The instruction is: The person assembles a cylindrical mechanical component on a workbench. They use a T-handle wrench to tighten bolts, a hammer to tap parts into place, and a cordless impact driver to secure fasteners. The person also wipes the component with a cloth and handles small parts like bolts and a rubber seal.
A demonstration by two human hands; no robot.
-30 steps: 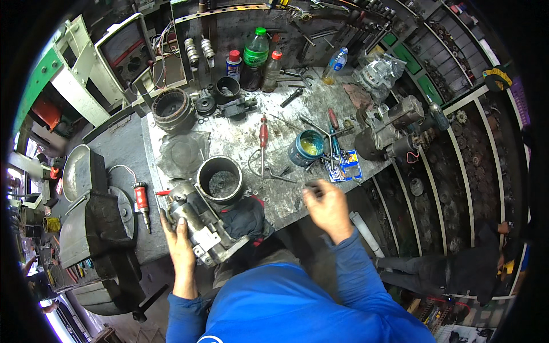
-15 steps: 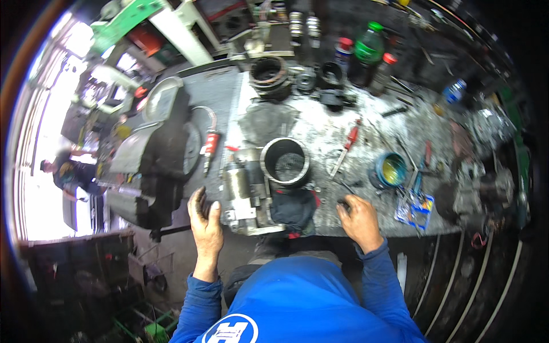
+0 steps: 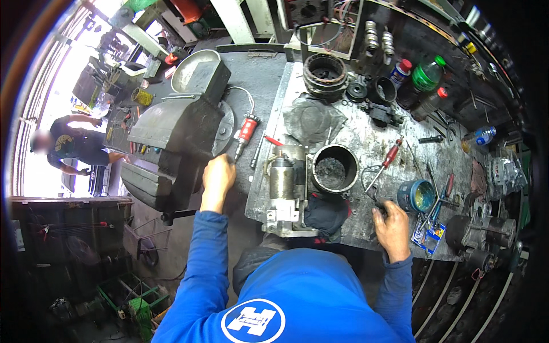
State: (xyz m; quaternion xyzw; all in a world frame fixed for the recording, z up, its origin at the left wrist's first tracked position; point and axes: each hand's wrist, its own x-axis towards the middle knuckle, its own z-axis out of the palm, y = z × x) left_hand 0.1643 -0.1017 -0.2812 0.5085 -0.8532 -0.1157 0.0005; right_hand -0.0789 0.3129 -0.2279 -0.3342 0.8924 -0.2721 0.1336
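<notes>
My left hand [image 3: 219, 176] reaches forward between the dark vise [image 3: 178, 128] and the starter motor. Its fingertips lie close to the tip of a red air tool [image 3: 247, 130]; whether they touch it is hidden, and so is the finger pose. Over the bench's front edge, my right hand [image 3: 393, 227] has its fingers curled toward the thumb; whatever they hold, if anything, cannot be made out. Beyond it lies a red-handled screwdriver [image 3: 393, 153]. Between my hands stand the metal starter motor [image 3: 281, 183] and an open hollow cylinder [image 3: 334, 168], beside a dark cloth [image 3: 326, 216].
Right of my right hand are a blue tub of grease [image 3: 416, 196], pliers [image 3: 443, 197] and a blue-white package [image 3: 429, 237]. A ringed housing [image 3: 325, 74] and bottles [image 3: 428, 74] stand at the back. Another person [image 3: 74, 146] is at far left.
My left hand has moved forward toward the red air tool. My right hand stays near the bench's front edge. The view has turned, so the bench things appear farther right.
</notes>
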